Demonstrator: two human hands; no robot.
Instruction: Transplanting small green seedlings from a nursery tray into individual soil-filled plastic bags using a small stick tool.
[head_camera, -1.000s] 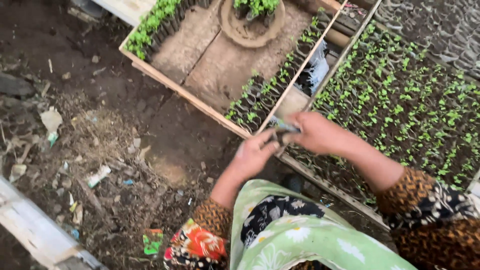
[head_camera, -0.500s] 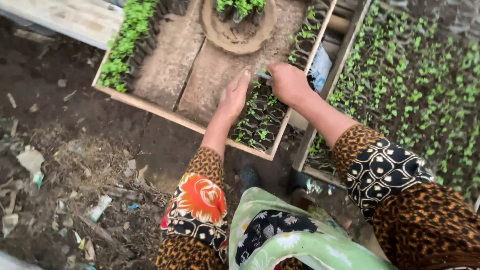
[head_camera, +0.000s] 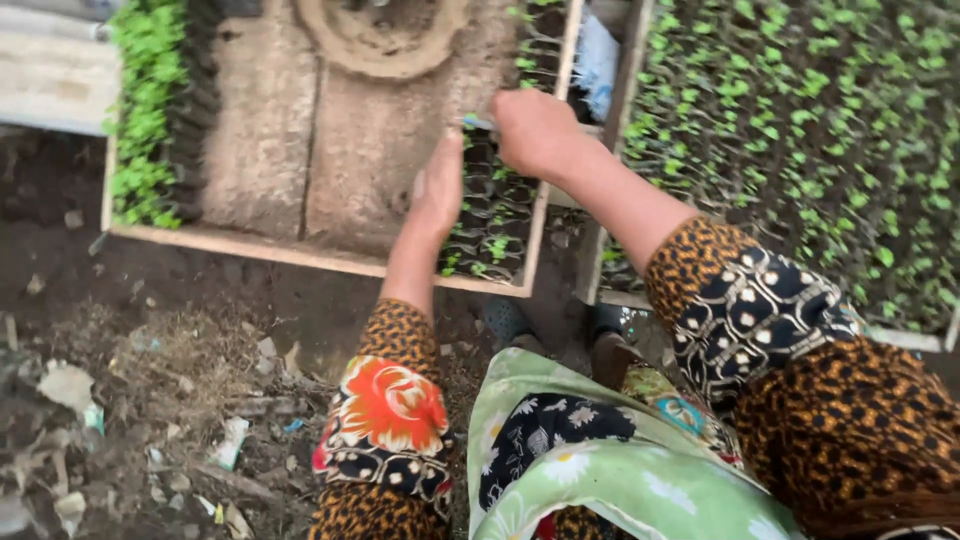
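Closed around a small pale object, its kind too blurred to tell, the right hand (head_camera: 535, 130) hovers over the row of small dark seedling pots (head_camera: 495, 215). Just beside it, the left hand (head_camera: 438, 190) is held flat and open with fingers extended, holding nothing, its edge at the same row. Both rows sit inside the wooden tray (head_camera: 300, 255), whose bare soil floor lies left of the grip. Beyond, a round woven basket (head_camera: 385, 45). Right of the grip spreads a bed of green seedlings (head_camera: 810, 130).
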